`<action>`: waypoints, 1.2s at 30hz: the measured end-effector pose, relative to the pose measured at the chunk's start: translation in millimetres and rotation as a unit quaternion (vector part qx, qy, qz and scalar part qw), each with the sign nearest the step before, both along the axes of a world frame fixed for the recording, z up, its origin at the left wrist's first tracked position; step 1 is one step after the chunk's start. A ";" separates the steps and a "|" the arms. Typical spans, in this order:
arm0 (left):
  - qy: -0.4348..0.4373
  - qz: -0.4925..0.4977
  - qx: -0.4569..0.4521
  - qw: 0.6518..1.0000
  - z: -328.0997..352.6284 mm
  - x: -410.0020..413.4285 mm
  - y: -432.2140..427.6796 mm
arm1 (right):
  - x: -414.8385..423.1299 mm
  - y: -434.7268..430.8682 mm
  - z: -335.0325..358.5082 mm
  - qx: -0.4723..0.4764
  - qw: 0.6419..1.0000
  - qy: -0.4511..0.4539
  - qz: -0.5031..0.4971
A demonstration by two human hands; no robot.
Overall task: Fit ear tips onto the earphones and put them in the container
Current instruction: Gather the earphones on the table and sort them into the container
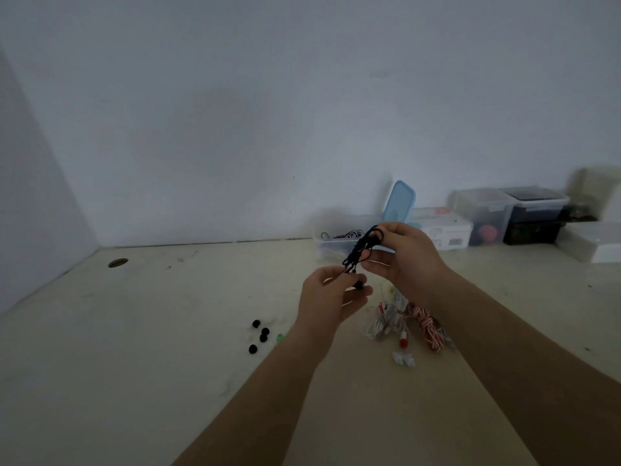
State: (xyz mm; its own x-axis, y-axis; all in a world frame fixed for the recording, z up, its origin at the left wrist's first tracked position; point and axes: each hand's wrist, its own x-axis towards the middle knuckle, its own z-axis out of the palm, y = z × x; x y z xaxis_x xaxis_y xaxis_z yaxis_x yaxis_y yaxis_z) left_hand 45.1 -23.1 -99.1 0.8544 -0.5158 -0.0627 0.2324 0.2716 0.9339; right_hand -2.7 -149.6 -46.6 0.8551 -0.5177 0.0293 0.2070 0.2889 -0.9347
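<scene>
Above the table, my right hand (408,260) pinches the bundled cord of a black earphone (361,248). My left hand (331,297) holds the earbud end of that cord at its fingertips, just below. Several black ear tips (260,334) and one green ear tip (279,338) lie loose on the table (134,348) left of my left wrist. A clear open container (331,245) with coiled cords inside stands behind my hands, its blue lid (400,201) leaning upright beside it.
A heap of white and red-striped earphones (408,326) lies under my right forearm. A white earphone piece (403,358) lies nearer. Lidded plastic boxes (504,216) line the back right by the wall. A round cable hole (118,263) sits at the far left.
</scene>
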 end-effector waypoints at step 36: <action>-0.349 -0.046 0.324 0.878 -13.5 0.0 63.0 | -17.6 33.2 -44.6 -0.433 0.896 0.092 -0.018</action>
State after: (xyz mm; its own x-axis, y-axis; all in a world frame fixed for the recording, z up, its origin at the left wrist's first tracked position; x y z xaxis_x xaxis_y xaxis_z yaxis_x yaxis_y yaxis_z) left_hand 45.0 39.9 -112.6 0.7580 -0.6341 0.1532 -0.4648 -0.3602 0.8089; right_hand -20.3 -116.4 -91.2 0.8702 -0.3960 0.2933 0.0202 -0.5660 -0.8242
